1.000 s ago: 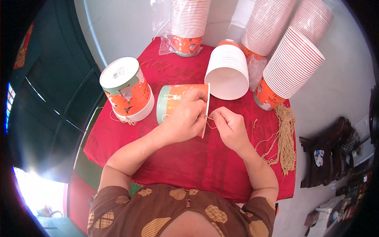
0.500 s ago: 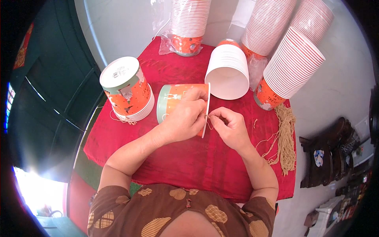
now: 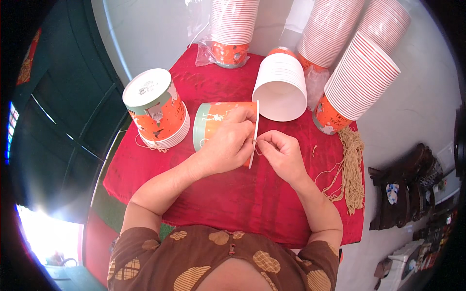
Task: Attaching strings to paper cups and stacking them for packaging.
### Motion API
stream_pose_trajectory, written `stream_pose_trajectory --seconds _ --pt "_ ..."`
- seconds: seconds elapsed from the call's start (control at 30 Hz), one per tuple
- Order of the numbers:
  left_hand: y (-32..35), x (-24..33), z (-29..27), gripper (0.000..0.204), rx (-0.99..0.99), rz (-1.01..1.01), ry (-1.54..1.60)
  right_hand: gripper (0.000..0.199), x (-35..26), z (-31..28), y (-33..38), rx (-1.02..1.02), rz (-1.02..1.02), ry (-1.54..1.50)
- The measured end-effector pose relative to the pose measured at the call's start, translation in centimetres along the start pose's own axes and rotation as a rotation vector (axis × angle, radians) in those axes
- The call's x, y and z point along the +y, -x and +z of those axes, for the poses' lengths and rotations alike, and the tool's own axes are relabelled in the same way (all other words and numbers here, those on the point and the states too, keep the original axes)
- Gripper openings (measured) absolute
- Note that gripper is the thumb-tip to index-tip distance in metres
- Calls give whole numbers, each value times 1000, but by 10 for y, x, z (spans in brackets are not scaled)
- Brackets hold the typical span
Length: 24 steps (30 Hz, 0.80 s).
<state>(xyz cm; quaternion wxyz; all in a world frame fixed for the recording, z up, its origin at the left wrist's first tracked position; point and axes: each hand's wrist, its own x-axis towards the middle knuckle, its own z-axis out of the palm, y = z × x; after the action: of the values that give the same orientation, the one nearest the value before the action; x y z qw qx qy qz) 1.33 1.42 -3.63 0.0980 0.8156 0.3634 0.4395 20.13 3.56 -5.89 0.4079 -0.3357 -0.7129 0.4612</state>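
Head view: I have both hands working just left of mid-surface (image 3: 218,199). Left hand (image 3: 233,143) is gripping the orange-and-green paper tub (image 3: 208,123) at its white rim. Tub lies on its side, mouth toward the right edge, base toward the left edge. Right hand (image 3: 282,156) is narrow, thumb and forefinger pinching a tan strand (image 3: 256,142) right at the rim. Can't be sure how the strand meets the tub; fingers hide most of it.

Around that: upside-down tub stack (image 3: 162,111) near the left edge, string ends showing at its bottom. String bundle (image 3: 352,169) along the right edge, hanging loose, a few strands straying inward. Short string scrap (image 3: 314,151) between it and the right hand. White-sided stack (image 3: 279,80) on its side toward the far edge, mouth facing me. Leaning stack (image 3: 357,82) at the far right corner. Bagged stack (image 3: 233,29) at the far edge, near the far left corner.
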Motion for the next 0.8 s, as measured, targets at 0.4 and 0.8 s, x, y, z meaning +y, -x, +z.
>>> stream_pose_trajectory --seconds 0.4,0.8 --pt "1 -5 5 7 68 6 55 12 -4 2 -1 11 63 -77" --pt "0 -4 7 5 96 24 42 9 -3 6 3 55 15 -44"
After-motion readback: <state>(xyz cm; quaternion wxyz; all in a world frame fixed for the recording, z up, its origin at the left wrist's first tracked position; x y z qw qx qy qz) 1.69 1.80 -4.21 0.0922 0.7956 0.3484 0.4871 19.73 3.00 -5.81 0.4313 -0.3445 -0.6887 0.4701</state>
